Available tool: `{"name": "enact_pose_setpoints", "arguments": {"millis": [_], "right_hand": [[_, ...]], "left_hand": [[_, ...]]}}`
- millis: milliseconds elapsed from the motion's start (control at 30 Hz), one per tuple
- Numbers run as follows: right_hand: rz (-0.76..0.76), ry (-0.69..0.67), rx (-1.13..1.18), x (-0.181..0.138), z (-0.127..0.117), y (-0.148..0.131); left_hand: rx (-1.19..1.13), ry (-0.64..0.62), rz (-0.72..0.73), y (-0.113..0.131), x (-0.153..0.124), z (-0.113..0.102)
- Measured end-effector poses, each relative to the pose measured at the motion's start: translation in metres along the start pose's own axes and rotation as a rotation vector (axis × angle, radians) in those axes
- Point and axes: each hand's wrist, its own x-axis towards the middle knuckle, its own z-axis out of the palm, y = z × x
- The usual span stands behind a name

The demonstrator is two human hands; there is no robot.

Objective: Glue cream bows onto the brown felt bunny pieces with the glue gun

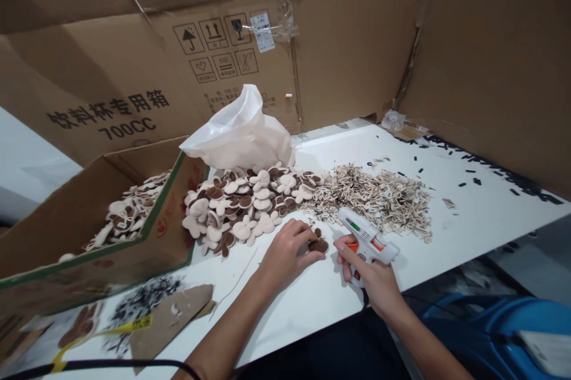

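My right hand [368, 270] is wrapped round a white hot glue gun [368, 237] with an orange trigger, its front end tilted up and to the left. Close by on the left, my left hand [292, 249] grips a small brown felt piece [318, 244] with rounded lobes against the white table. The glue gun's tip is near this piece; whether they touch I cannot tell. Just beyond my hands lies a heap of similar cream and brown felt pieces [244, 228]. To its right spreads a pile of small thin cream loops [379, 195].
A cardboard box [172, 213] holding more felt pieces stands at left. Behind the heap sits a white plastic bag [245, 136]. Tall cardboard walls [357, 41] enclose the back and right. Black bits [477, 181] are scattered at right. A black cable [125, 363] crosses the lower left.
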Motion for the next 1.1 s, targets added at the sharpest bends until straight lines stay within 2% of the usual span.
{"name": "enact_pose_setpoints", "arguments": {"millis": [367,667,767,900,1000,1100], "right_hand": [[-0.019,0.013,-0.016,-0.001,0.002,-0.003],[-0.008,0.019,-0.015,0.000,0.000,-0.002],[-0.015,0.038,0.002,0.001,0.001,-0.003],[-0.016,0.023,0.049,0.001,0.002,0.001],[0.019,-0.014,0.101,-0.001,0.002,0.004],[0.048,-0.022,0.098,-0.003,0.002,0.004]], "left_hand": [[-0.006,-0.017,-0.041,0.004,0.000,-0.002],[-0.288,0.103,-0.268,0.009,-0.002,-0.001],[-0.371,0.165,-0.208,0.013,-0.001,-0.003],[-0.374,0.228,-0.019,0.019,-0.001,-0.004],[-0.325,0.240,0.088,0.022,-0.002,-0.002],[-0.297,0.224,0.119,0.023,-0.003,-0.001]]}}
